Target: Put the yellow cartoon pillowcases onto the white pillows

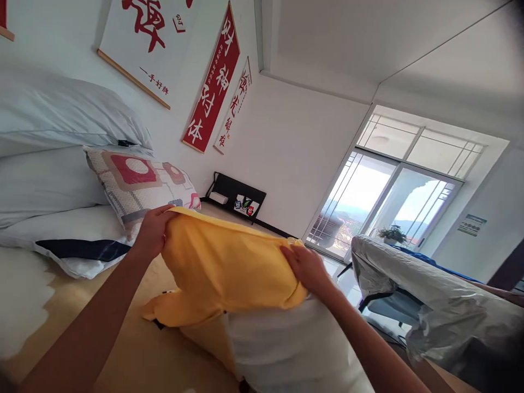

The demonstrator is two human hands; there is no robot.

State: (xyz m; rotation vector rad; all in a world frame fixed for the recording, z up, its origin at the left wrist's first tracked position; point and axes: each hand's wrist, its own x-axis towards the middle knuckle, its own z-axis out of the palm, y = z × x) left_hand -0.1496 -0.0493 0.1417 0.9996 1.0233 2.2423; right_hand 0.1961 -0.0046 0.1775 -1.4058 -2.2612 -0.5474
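Note:
A yellow garment (233, 262) is stretched between my two hands, its upper edge pulled nearly straight and tilted down to the right. My left hand (154, 232) is closed on its upper left corner. The upper right end is pinched in my right hand (305, 267), fingers pressed over the cloth. A narrower part of the garment (176, 311) hangs at the lower left above a tan and cream cover (135, 338). Whether it is a top or bottoms, I cannot tell. Below the cloth lies a pale white bundle (295, 349), partly hidden.
White pillows (49, 180) and a patterned pillow (139, 180) are stacked at the left. A table under clear plastic sheeting (409, 278) stands at the right, with a person's arm (499, 295) beyond. A black stand (237, 194) is by the far wall, near glass doors (380, 196).

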